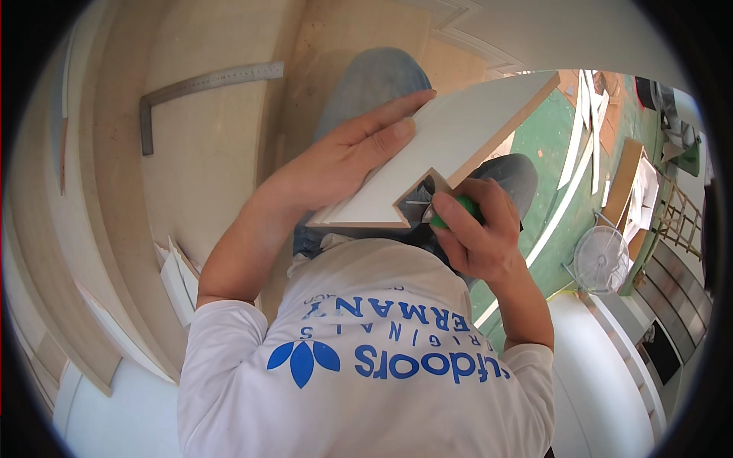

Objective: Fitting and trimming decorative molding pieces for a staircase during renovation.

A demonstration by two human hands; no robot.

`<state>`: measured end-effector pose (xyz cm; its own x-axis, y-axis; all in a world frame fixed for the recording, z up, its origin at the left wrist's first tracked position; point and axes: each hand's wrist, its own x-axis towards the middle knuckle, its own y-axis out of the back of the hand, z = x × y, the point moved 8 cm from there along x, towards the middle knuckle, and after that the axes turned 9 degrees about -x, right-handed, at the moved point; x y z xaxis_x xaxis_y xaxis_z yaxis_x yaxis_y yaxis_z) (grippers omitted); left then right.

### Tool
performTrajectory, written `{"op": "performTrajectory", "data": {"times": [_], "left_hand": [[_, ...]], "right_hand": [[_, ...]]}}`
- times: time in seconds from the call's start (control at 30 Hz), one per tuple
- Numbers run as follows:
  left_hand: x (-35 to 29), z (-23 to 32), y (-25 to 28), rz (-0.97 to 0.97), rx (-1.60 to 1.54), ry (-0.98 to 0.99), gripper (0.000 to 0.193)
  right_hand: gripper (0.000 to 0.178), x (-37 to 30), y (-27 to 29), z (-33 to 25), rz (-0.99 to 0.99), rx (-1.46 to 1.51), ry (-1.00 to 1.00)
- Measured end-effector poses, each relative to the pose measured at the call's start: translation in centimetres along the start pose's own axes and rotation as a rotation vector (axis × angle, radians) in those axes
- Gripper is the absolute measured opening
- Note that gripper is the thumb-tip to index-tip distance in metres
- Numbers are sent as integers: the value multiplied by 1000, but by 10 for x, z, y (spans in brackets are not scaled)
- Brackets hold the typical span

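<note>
- White T-shirt (pixel 366 366) with blue print fills 6 o'clock, closest to the lens; both forearms rise from it toward centre.
- Left hand (pixel 343 156) at roughly 11 o'clock of centre, fingers stretched flat along the face of a white board (pixel 458 137), thumb side under it; gripping and steadying the board.
- White board runs from centre out to 1 o'clock, tilted, raw brown core visible along its edges; near end cut to a mitred, angled tip just above the shirt.
- Right hand (pixel 477 229) at 4 o'clock of centre, closed around a green-handled tool (pixel 450 212); its metal tip touches the angled cut end of the board.
- Tool type hard to tell, mostly hidden by the fingers; looks like a small blade or scraper.
- Progress, judged: mitre cut already made, board face looks clean; trimming of the cut edge under way, how much is left cannot be told.
- Blue jeans (pixel 374 80) behind the board at 12 o'clock.
- Metal square ruler (pixel 202 84) lies on a pale plywood sheet (pixel 206 168) at 10 o'clock, well apart from the hands.
- White offcuts (pixel 177 278) at 8 o'clock beside the left elbow.
- Green floor (pixel 546 145) at 2 o'clock with white strips (pixel 584 130) scattered on it.
- Floor fan (pixel 602 259) at 4 o'clock, far from the work.
</note>
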<state>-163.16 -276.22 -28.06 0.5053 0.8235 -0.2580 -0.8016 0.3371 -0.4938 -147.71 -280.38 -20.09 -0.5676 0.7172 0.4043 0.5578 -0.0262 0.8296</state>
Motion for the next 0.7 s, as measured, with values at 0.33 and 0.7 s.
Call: {"op": "performTrajectory", "data": {"times": [0.33,0.7], "left_hand": [[-6,0,-1,-23,78,-17,54],[-10,10,-3,15,105,-66,53]], "right_hand": [[55,-2,-1,-5,-20,-22,-7],[54,-7,-2,-3,-54,27,-36]]}}
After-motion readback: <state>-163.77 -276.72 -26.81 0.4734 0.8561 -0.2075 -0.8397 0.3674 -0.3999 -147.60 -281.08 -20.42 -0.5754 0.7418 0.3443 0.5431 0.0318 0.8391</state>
